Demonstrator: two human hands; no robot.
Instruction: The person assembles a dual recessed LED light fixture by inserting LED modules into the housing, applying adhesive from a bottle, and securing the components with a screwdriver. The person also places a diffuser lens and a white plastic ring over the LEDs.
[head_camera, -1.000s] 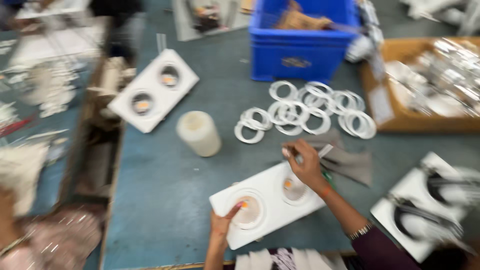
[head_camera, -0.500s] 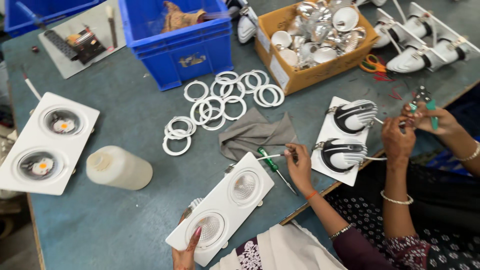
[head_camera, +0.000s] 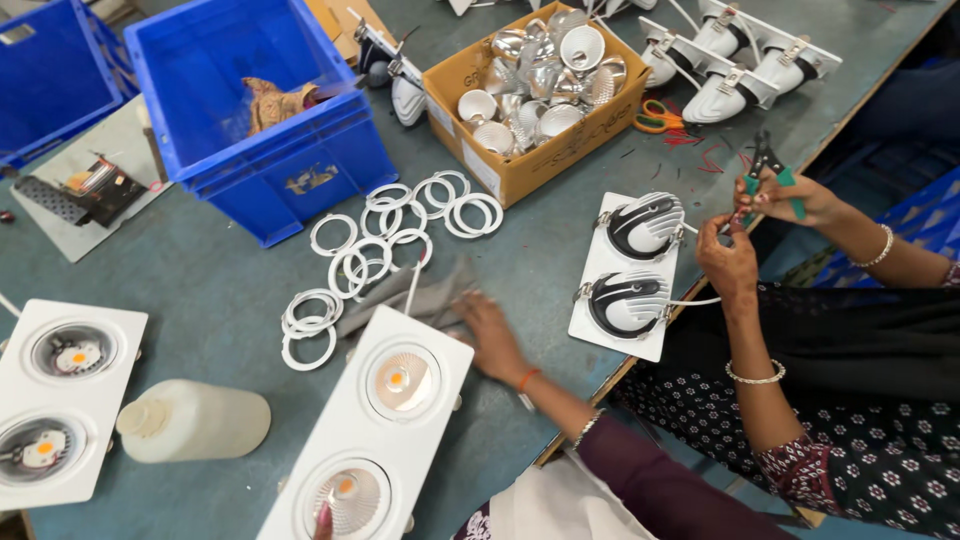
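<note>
1. Grey-green workbench (head_camera: 230, 290), crowded with parts; a co-worker sits at the right edge.
2. Far left: a white twin lamp plate (head_camera: 60, 400) lies face up, with a milky plastic bottle (head_camera: 190, 420) on its side just beside it.
3. Near centre-left: the white twin-lamp fixture (head_camera: 385, 430) lies diagonally, face up, and overhangs the near edge. It is a glossy white rectangle with two round recessed lamps with amber centres.
4. Left hand (head_camera: 322, 520): only a fingertip shows, on the nearer lamp. I cannot tell how the other fingers are set.
5. Risk: with so little hand on it, the fixture could tip or slide off the near edge. A fingertip on the lens may also smear it.
6. Behind it: loose white rings (head_camera: 350, 260) lie scattered in front of a blue crate (head_camera: 270, 160).
7. Grey cloth (head_camera: 425, 300) lies crumpled, touching the fixture's far corner.
8. Right hand (head_camera: 490, 335): blurred, palm down on the cloth, fingers seemingly flat and not closed on anything.
9. Risk: dragging the cloth could sweep the rings about or nudge the fixture.
10. Right: the co-worker's hands (head_camera: 730, 265) work pliers over another twin fixture (head_camera: 630, 270), well clear.
</note>
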